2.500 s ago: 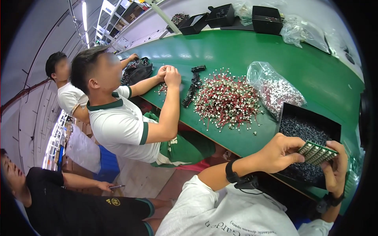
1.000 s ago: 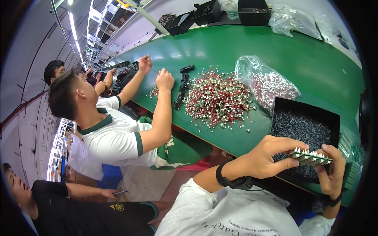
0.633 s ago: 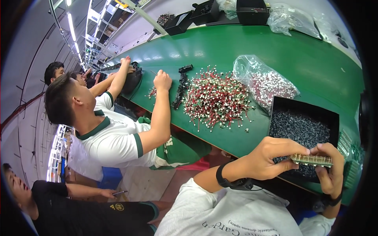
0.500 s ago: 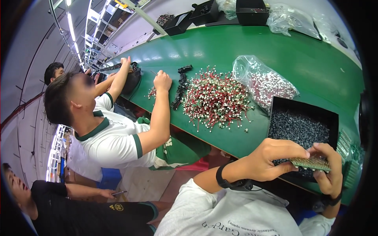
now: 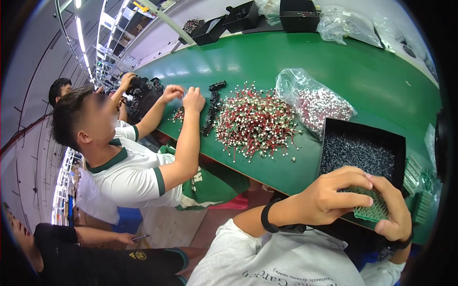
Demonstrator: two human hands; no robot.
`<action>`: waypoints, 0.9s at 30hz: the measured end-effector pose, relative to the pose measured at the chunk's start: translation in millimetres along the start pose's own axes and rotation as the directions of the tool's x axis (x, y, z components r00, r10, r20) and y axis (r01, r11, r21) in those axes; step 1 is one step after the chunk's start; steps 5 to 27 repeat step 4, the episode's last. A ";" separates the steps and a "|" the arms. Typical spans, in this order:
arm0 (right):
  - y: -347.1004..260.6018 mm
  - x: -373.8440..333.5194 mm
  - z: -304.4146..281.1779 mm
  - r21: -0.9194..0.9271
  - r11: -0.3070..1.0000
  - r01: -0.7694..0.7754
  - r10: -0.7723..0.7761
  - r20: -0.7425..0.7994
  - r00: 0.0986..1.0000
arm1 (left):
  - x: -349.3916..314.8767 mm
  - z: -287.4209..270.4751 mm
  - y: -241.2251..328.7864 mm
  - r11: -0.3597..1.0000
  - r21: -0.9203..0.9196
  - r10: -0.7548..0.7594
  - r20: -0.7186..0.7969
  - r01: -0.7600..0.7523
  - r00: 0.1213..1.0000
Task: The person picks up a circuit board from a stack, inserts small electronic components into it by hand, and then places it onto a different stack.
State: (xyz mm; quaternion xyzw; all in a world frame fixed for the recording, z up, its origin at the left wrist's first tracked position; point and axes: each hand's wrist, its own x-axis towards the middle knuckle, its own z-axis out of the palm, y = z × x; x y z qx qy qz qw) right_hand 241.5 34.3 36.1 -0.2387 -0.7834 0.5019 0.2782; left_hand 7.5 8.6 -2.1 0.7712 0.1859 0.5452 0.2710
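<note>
Both of my hands hold a green circuit board panel (image 5: 371, 209) densely covered with small pins or parts, in front of a black box. My left hand (image 5: 331, 193) grips its left edge and top with fingers bent. My right hand (image 5: 393, 205) closes round the opposite edge, thumb at the lower corner. The fingers hide part of the panel. Just beyond, the open black box (image 5: 401, 159) is filled with many small dark parts (image 5: 355, 152). More green board panels (image 5: 412, 175) lie to the right of the box.
Left of the box are a clear bag (image 5: 324, 105) of white-tipped parts and a heap of red-wired connectors (image 5: 257, 124). A row of black parts (image 5: 211, 112) lies beyond. A co-worker (image 5: 138, 167) sits left; another person (image 5: 95, 248) is lower left. Black bins (image 5: 298, 16) line the back.
The panel has tilted from nearly edge-on to showing its broad green face, and my fingers have shifted around it. The co-worker's raised hand has come down beside their other hand.
</note>
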 end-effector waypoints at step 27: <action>2.6 -12.4 -4.4 0.013 1.000 -0.008 0.009 -0.028 1.000 | -3.3 -2.8 2.1 0.998 0.052 -0.035 -0.076 0.039 0.997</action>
